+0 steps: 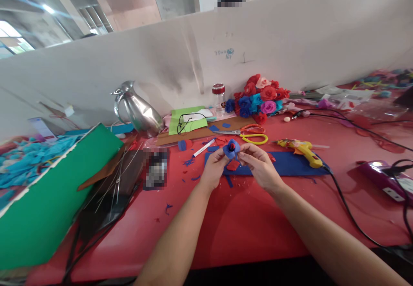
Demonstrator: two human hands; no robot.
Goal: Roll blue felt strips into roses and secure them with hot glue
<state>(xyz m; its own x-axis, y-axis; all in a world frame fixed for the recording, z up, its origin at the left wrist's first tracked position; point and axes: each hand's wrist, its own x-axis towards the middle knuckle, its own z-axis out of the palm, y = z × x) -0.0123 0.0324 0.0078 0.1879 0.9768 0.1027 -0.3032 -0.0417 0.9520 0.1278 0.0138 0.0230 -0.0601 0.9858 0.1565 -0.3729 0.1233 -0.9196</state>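
A small blue flower point(230, 149) with a dark red centre is held up between my two hands. My left hand point(214, 165) pinches its left side, fingers closed on it. From the right, the closed fingertips of my right hand point(257, 160) grip the flower's edge. Under my hands lies a dark blue sheet point(290, 162), with a red piece point(233, 164) showing between them. Scissors point(253, 134) with orange and yellow handles rest just behind the flower. Left of it is a white marker point(204, 147).
A yellow glue gun point(303, 150) lies to the right, its cord running to a purple power strip point(383, 179). At the back stand a metal jug point(138, 109), a glass jar point(219, 101) and a heap of finished flowers point(258, 96). A green box point(58, 204) fills the left.
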